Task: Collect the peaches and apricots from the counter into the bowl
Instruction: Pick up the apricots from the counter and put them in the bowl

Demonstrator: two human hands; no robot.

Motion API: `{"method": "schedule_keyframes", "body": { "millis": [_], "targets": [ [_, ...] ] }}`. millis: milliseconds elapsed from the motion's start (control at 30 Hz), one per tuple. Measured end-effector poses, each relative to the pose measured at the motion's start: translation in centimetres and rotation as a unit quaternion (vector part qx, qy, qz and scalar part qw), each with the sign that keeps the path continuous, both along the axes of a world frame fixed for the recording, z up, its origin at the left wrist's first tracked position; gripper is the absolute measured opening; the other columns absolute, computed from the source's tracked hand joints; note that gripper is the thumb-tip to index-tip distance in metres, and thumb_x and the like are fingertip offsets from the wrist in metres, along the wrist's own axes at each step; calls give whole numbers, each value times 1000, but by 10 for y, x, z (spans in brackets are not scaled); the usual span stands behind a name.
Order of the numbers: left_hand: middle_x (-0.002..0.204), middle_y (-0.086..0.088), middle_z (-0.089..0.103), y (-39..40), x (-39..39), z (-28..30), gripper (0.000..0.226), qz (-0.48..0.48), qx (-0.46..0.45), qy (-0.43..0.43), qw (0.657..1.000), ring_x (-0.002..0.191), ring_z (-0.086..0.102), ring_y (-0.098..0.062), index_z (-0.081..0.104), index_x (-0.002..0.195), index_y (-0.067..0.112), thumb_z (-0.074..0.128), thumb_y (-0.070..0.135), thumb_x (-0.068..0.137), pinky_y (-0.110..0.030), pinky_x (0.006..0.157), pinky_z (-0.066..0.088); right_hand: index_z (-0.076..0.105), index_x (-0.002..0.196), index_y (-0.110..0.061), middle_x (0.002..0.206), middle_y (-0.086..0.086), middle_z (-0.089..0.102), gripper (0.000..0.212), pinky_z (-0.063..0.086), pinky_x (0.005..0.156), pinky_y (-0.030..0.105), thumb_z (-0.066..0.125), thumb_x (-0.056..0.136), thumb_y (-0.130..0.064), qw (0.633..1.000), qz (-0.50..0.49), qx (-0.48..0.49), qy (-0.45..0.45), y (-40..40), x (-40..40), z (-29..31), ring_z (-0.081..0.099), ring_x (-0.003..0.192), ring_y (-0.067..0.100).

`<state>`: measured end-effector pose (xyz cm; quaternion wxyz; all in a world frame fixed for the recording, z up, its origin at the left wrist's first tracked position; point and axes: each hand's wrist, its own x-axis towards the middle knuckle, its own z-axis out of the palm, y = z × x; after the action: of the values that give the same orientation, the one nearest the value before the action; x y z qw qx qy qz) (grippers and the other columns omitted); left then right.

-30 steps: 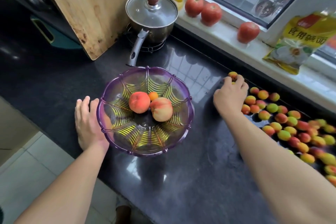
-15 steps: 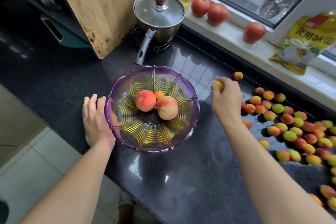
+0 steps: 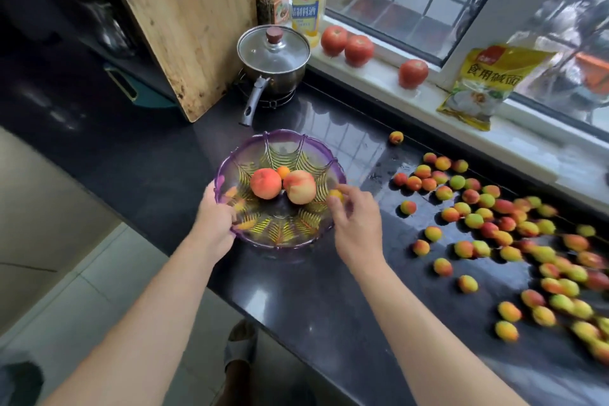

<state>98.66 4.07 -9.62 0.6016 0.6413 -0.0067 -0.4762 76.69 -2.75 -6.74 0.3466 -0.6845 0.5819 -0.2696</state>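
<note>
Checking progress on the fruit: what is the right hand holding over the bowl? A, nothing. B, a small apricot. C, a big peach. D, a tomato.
B: the right hand pinches a small apricot at its fingertips, over the bowl edge.

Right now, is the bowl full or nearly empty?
Nearly empty: the bowl holds just two peaches and one small apricot.

Bowl (image 3: 324, 160) sitting on counter (image 3: 296, 290) holding two peaches (image 3: 282, 186), apricots (image 3: 494, 227) lying scattered to its right, pot (image 3: 273, 59) standing behind it.
</note>
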Motion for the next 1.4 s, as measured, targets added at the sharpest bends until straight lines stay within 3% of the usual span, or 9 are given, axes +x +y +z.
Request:
{"method": "schedule_keyframes", "body": {
  "millis": [167, 333, 433, 533, 700, 900, 1067, 1233, 1400],
  "targets": [
    [122, -4, 75, 38, -81, -12, 88, 96, -19, 33, 995, 116, 71, -30, 62, 128, 33, 27, -31, 79, -54, 89, 61, 66, 113, -28, 98, -3, 65, 26, 39, 87, 41, 63, 90, -41, 957, 132, -107, 235, 46, -14, -1, 53, 96, 26],
    [117, 1, 74, 61, -125, -21, 89, 140, 27, 53, 988, 106, 71, -24, 60, 136, 36, 29, -28, 82, -32, 59, 62, 55, 109, -25, 100, 1, 65, 23, 29, 93, 44, 53, 94, -42, 916, 168, -50, 362, 65, -23, -16, 56, 100, 28],
    [119, -1, 72, 64, -126, -17, 88, 140, 29, 69, 987, 105, 69, -24, 64, 121, 41, 28, -28, 80, -34, 62, 64, 61, 99, -27, 91, -4, 65, 22, 31, 93, 41, 48, 97, -45, 918, 173, -75, 349, 70, -43, -17, 57, 94, 25],
    [121, -4, 72, 69, -121, -13, 87, 126, 20, 104, 986, 100, 67, -24, 64, 115, 40, 28, -29, 75, -31, 59, 59, 58, 79, -25, 78, -8, 56, 17, 39, 80, 38, 56, 95, -31, 956, 115, -133, 236, 70, -81, -18, 50, 81, 21],
    [119, -9, 74, 76, -111, -16, 88, 86, 4, 172, 981, 113, 68, -35, 63, 129, 37, 30, -26, 76, -50, 72, 62, 64, 88, -21, 90, -8, 55, 10, 45, 78, 34, 60, 97, -19, 991, 12, -18, 133, 33, -140, -28, 56, 90, 18],
    [133, -14, 65, 74, -106, -13, 94, 60, 8, 176, 982, 118, 65, -39, 49, 150, 32, 30, -26, 80, -53, 76, 63, 61, 124, -14, 124, 7, 56, 30, 48, 94, 42, 51, 96, -14, 975, 56, -20, 213, -75, -116, -30, 54, 113, 28],
    [122, -7, 75, 74, -108, -21, 82, 81, 36, 165, 982, 109, 74, -32, 58, 141, 33, 34, -24, 87, -46, 69, 65, 46, 145, -16, 148, 16, 35, 52, 46, 96, 44, 52, 93, -14, 935, 112, -29, 334, -186, -69, -30, 50, 118, 44],
    [117, -2, 79, 75, -106, -32, 81, 86, 36, 161, 983, 105, 77, -27, 65, 130, 34, 33, -25, 84, -46, 73, 65, 39, 146, -15, 149, 21, 29, 53, 43, 101, 50, 45, 93, -11, 887, 158, 1, 435, -255, -50, -51, 44, 120, 51],
    [121, 0, 78, 79, -105, -41, 81, 73, 31, 153, 985, 108, 76, -27, 66, 130, 37, 35, -24, 85, -47, 75, 65, 46, 130, -3, 129, 22, 39, 37, 45, 84, 49, 49, 92, -5, 851, 190, -67, 485, -258, -49, -69, 45, 109, 44]
  ]
}}
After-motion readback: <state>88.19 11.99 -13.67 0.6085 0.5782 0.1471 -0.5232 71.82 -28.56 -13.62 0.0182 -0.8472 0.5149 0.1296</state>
